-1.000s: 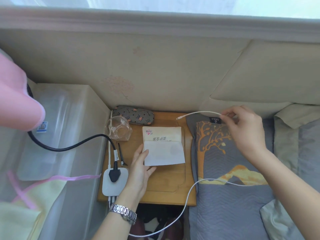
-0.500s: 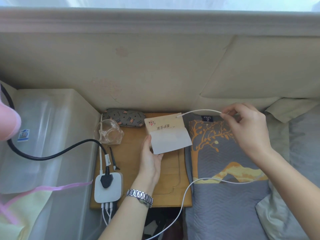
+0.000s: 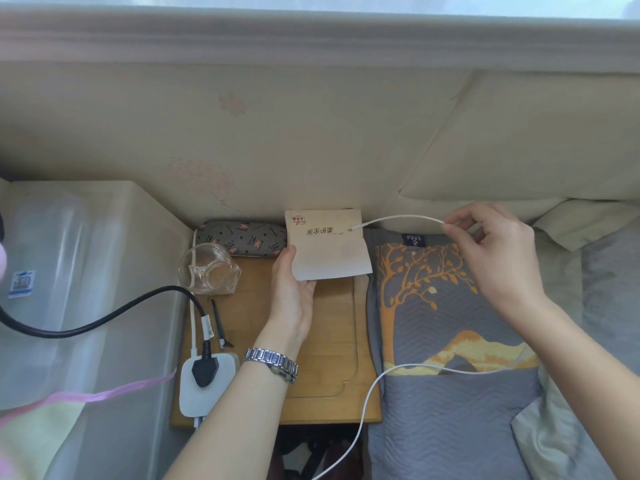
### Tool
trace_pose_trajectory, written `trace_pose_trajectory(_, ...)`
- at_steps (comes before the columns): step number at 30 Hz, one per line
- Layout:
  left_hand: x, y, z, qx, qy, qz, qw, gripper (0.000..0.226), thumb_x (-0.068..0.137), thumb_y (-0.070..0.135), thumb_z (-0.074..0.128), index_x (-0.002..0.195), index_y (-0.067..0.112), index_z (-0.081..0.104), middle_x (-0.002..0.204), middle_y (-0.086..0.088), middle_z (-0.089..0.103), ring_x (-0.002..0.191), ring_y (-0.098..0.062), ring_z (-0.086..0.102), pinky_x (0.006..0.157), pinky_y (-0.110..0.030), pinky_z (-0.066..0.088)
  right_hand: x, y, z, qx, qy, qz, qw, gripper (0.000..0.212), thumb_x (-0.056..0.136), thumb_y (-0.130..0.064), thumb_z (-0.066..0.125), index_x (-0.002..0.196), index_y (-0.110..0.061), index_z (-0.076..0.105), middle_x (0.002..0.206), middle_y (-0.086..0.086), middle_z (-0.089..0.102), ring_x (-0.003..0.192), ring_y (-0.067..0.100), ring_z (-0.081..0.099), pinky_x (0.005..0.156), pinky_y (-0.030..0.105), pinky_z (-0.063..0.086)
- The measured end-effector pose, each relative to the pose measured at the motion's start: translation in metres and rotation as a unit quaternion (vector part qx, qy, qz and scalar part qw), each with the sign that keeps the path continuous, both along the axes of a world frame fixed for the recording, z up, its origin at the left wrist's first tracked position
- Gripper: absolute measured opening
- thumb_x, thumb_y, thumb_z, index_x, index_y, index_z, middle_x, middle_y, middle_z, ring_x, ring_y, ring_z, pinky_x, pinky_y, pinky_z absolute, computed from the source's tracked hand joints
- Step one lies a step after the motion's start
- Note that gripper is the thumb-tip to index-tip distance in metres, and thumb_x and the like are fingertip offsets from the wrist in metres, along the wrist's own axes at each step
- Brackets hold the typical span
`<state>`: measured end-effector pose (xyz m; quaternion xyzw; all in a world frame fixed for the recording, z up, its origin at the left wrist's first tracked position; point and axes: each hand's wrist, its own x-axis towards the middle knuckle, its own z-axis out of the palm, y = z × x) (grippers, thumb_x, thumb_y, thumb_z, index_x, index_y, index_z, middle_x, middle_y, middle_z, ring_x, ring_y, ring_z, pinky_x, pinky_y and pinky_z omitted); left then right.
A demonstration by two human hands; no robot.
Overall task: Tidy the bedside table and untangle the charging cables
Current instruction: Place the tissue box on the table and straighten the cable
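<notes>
My left hand [image 3: 292, 299] grips a tissue pack [image 3: 329, 244] by its left edge, at the back of the wooden bedside table [image 3: 332, 341], against the headboard. My right hand [image 3: 498, 261] pinches a white charging cable [image 3: 398, 220] near its plug end, which points left over the pack's right corner. The rest of that cable loops down across the grey pillow [image 3: 450, 427] and off the table's front edge. A white power strip [image 3: 207, 386] with a black plug lies at the table's front left.
A patterned pouch [image 3: 242, 237] lies along the back edge, a glass jar [image 3: 209, 268] on its side in front of it. A black hair clip [image 3: 220, 323] rests beside the black cord [image 3: 104, 323]. A translucent storage box [image 3: 86, 271] stands left.
My left hand has lifted the tissue pack from the table's middle and carried it back toward the headboard. My right hand keeps the cable end in the same spot.
</notes>
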<state>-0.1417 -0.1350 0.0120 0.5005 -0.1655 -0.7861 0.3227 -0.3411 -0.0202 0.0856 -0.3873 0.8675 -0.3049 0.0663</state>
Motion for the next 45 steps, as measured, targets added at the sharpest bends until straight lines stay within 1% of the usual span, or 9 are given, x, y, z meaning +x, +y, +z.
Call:
trace_pose_trajectory(8,0.002,0.0,-0.004,-0.002,-0.025,-0.013,1.0,0.049,0.098,0.022,0.043,0.144,0.011,0.031,0.136,-0.011,0.054,0.124,-0.024,0.052,0.111,-0.041,0.035,0.002,-0.006,-0.005,0.003,-0.011,0.009,1.0,0.002,0.084,-0.019,0.065,0.083,-0.02,0.067,0.085,0.0,0.064,0.067,0.024,0.056,0.068,0.045,0.052)
trace_pose_trajectory(14,0.023,0.001,0.009,-0.053,-0.161,-0.067,0.983,0.042,0.097,0.026,0.044,0.137,0.015,0.041,0.111,0.007,0.057,0.114,-0.018,0.055,0.102,-0.037,0.043,0.006,-0.004,0.0,0.006,-0.016,0.01,1.0,0.002,0.083,-0.019,0.065,0.083,-0.02,0.067,0.086,0.0,0.064,0.069,0.025,0.056,0.068,0.044,0.052)
trace_pose_trajectory(19,0.06,0.006,0.039,-0.136,-0.293,-0.141,0.936,0.023,0.096,0.021,0.045,0.117,0.021,0.055,0.122,-0.001,0.058,0.111,-0.016,0.056,0.099,-0.035,0.044,0.017,-0.002,0.023,0.024,-0.03,0.027,0.999,0.001,0.082,-0.017,0.066,0.082,-0.017,0.067,0.086,0.0,0.065,0.074,0.023,0.054,0.069,0.042,0.051)
trace_pose_trajectory(22,0.08,0.008,0.069,-0.234,-0.366,-0.272,0.859,0.02,0.093,0.025,0.047,0.107,0.025,0.061,0.114,0.002,0.063,0.098,-0.011,0.06,0.085,-0.033,0.049,0.027,0.002,0.044,0.036,-0.013,0.039,0.999,0.003,0.082,-0.017,0.066,0.08,-0.014,0.066,0.085,0.002,0.064,0.081,0.026,0.054,0.069,0.04,0.049)
trace_pose_trajectory(26,0.094,0.016,0.114,-0.36,-0.487,-0.468,0.643,0.022,0.093,0.038,0.045,0.105,0.027,0.06,0.089,0.01,0.062,0.063,-0.008,0.058,0.057,-0.029,0.046,0.041,0.011,0.072,0.053,0.004,0.057,0.997,0.005,0.083,-0.019,0.065,0.082,-0.015,0.066,0.085,0.002,0.063,0.09,0.026,0.052,0.07,0.036,0.043)
trace_pose_trajectory(31,0.103,0.029,0.157,-0.435,-0.562,-0.509,0.486,0.031,0.094,0.04,0.041,0.113,0.023,0.059,0.088,0.005,0.066,0.077,-0.012,0.057,0.055,-0.026,0.034,0.053,0.025,0.099,0.063,0.003,0.075,0.995,0.003,0.084,-0.02,0.064,0.082,-0.019,0.065,0.084,-0.001,0.06,0.083,0.023,0.057,0.065,0.034,0.046)
trace_pose_trajectory(35,0.118,0.042,0.168,-0.441,-0.567,-0.503,0.48,0.032,0.093,0.041,0.039,0.111,0.024,0.058,0.059,0.011,0.048,0.074,-0.015,0.056,0.055,-0.028,0.032,0.062,0.036,0.11,0.059,0.012,0.087,0.994,0.002,0.084,-0.02,0.065,0.082,-0.02,0.065,0.085,0.001,0.061,0.082,0.025,0.06,0.068,0.037,0.051)
trace_pose_trajectory(40,0.137,0.068,0.171,-0.444,-0.572,-0.489,0.487,0.032,0.092,0.04,0.04,0.111,0.023,0.059,0.101,0.0,0.066,0.084,-0.019,0.054,0.065,-0.031,0.036,0.082,0.057,0.118,0.045,0.012,0.096,0.994,0.002,0.083,-0.02,0.065,0.081,-0.021,0.065,0.083,0.003,0.061,0.08,0.026,0.059,0.073,0.044,0.052)
trace_pose_trajectory(45,0.151,0.097,0.177,-0.447,-0.554,-0.487,0.506,0.033,0.091,0.039,0.039,0.112,0.023,0.059,0.108,-0.001,0.065,0.093,-0.021,0.059,0.069,-0.032,0.041,0.114,0.09,0.132,0.01,0.0,0.093,0.996,0.003,0.081,-0.015,0.068,0.079,-0.017,0.067,0.077,0.002,0.056,0.073,0.024,0.057,0.072,0.045,0.052)
